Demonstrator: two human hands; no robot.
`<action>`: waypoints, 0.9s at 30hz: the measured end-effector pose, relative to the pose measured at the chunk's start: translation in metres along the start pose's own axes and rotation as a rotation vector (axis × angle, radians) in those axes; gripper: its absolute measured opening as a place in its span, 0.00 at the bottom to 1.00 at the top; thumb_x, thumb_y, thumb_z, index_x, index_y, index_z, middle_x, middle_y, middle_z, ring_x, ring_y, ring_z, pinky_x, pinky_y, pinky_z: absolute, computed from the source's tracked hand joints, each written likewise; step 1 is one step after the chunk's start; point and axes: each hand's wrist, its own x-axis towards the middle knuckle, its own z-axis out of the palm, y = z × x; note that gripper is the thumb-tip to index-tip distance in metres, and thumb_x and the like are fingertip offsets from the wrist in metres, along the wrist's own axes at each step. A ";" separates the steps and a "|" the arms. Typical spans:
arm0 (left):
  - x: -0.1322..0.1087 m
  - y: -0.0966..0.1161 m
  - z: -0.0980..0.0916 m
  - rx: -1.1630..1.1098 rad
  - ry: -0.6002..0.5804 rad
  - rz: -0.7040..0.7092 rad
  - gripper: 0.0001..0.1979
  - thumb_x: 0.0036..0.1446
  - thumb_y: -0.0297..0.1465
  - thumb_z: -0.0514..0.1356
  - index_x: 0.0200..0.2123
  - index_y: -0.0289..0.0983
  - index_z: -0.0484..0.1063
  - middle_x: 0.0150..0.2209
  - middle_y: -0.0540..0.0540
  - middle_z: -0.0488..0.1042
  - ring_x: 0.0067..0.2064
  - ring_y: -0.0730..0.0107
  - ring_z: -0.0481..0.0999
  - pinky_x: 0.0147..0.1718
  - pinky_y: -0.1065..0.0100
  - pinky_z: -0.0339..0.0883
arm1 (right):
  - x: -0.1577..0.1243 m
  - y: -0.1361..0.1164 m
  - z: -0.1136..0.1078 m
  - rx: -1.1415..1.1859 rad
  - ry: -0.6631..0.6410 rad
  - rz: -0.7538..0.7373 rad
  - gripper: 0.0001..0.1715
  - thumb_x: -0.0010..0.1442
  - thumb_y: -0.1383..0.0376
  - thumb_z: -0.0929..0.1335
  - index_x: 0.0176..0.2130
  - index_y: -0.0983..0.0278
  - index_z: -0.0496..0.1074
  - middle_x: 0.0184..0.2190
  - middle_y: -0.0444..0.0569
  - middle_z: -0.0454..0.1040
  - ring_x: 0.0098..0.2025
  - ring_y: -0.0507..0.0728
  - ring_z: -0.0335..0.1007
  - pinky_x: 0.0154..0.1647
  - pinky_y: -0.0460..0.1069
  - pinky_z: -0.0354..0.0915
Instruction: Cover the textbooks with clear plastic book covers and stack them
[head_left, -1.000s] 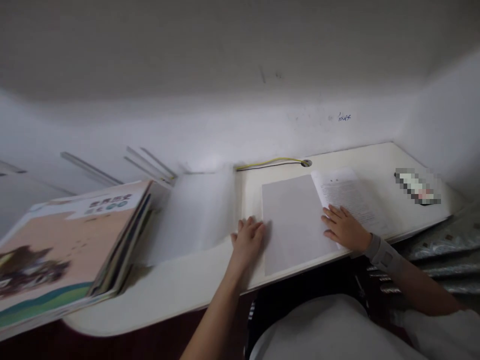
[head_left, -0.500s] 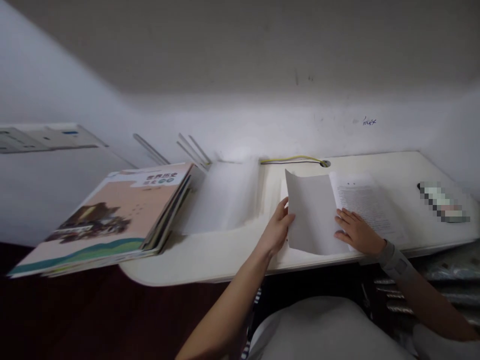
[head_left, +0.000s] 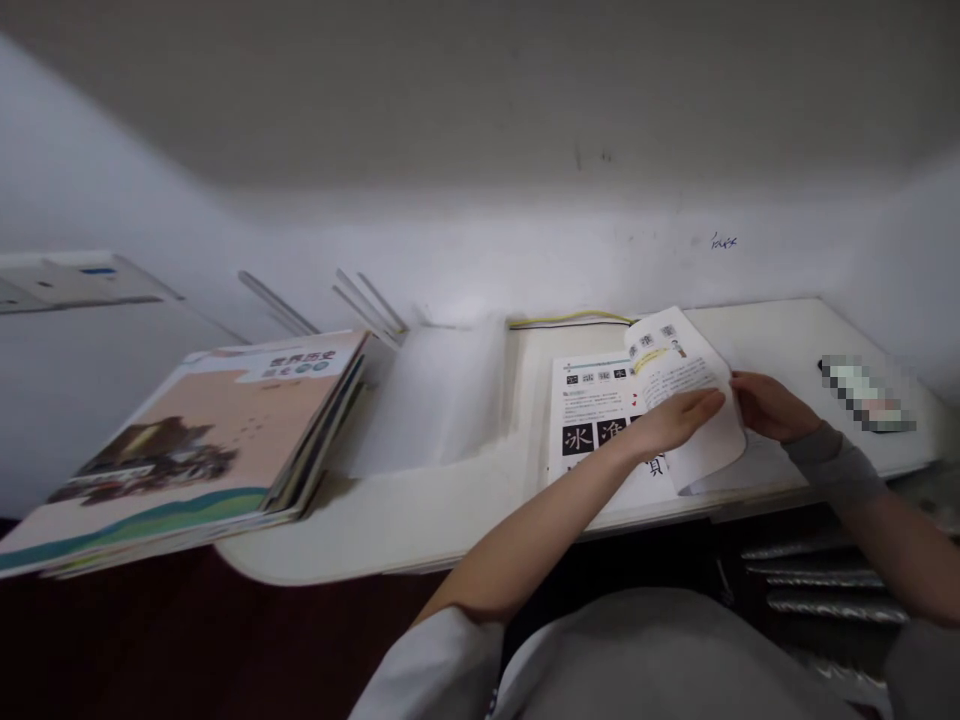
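An open book [head_left: 592, 400] lies on the white desk, its left page printed with large calligraphy characters in black squares. One or more of its leaves, a raised page [head_left: 686, 345], stand up and curve toward the right. At the right edge of that page, my right hand [head_left: 776, 405] is closed with its fingers pinching the paper. My left hand [head_left: 679, 420] reaches across the book and rests against the raised page, fingers stretched out. Part of the calligraphy on the left page is hidden under my left forearm.
Left on the desk [head_left: 315, 545] is a stack of textbooks [head_left: 217, 420], overhanging the front edge. Between it and the open book lies a translucent white sheet or folder [head_left: 427, 400]. A yellow cable [head_left: 562, 321] runs along the wall. A blurred-out phone-like object [head_left: 866, 395] lies at right.
The blank grey page has gone over and printed calligraphy pages now show. My left hand has moved right across the book; my right hand has risen to the page's right edge.
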 end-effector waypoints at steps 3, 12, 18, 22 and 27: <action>-0.013 -0.014 -0.004 0.040 0.055 -0.052 0.22 0.61 0.43 0.49 0.51 0.37 0.70 0.56 0.42 0.69 0.59 0.59 0.64 0.60 0.58 0.52 | -0.003 0.026 -0.012 0.227 0.022 0.206 0.18 0.48 0.65 0.66 0.41 0.63 0.72 0.33 0.49 0.78 0.35 0.58 0.75 0.34 0.52 0.73; -0.064 -0.066 -0.036 0.084 0.456 -0.295 0.22 0.58 0.38 0.54 0.54 0.35 0.67 0.57 0.39 0.67 0.59 0.56 0.65 0.59 0.56 0.54 | -0.019 0.062 -0.024 0.181 0.210 0.205 0.24 0.53 0.56 0.68 0.48 0.60 0.64 0.39 0.53 0.75 0.41 0.59 0.74 0.41 0.57 0.74; -0.070 -0.072 -0.019 0.092 0.311 -0.157 0.21 0.57 0.35 0.55 0.54 0.40 0.68 0.61 0.43 0.61 0.63 0.61 0.57 0.61 0.59 0.49 | -0.003 0.041 0.025 -0.253 0.173 -0.076 0.33 0.53 0.51 0.68 0.54 0.60 0.61 0.57 0.57 0.63 0.54 0.64 0.65 0.53 0.62 0.65; -0.098 -0.081 -0.047 0.060 0.648 -0.291 0.21 0.56 0.32 0.57 0.54 0.40 0.66 0.63 0.43 0.58 0.65 0.60 0.53 0.63 0.58 0.45 | 0.002 0.038 0.027 -0.127 0.078 -0.017 0.34 0.51 0.57 0.69 0.56 0.60 0.59 0.47 0.54 0.71 0.35 0.57 0.72 0.35 0.56 0.72; -0.131 -0.086 -0.082 -0.495 0.883 -0.436 0.14 0.54 0.31 0.60 0.45 0.36 0.69 0.53 0.39 0.70 0.53 0.63 0.70 0.53 0.63 0.62 | 0.001 0.056 -0.010 -0.154 0.176 -0.041 0.21 0.48 0.61 0.67 0.44 0.63 0.69 0.28 0.45 0.73 0.24 0.51 0.66 0.26 0.50 0.69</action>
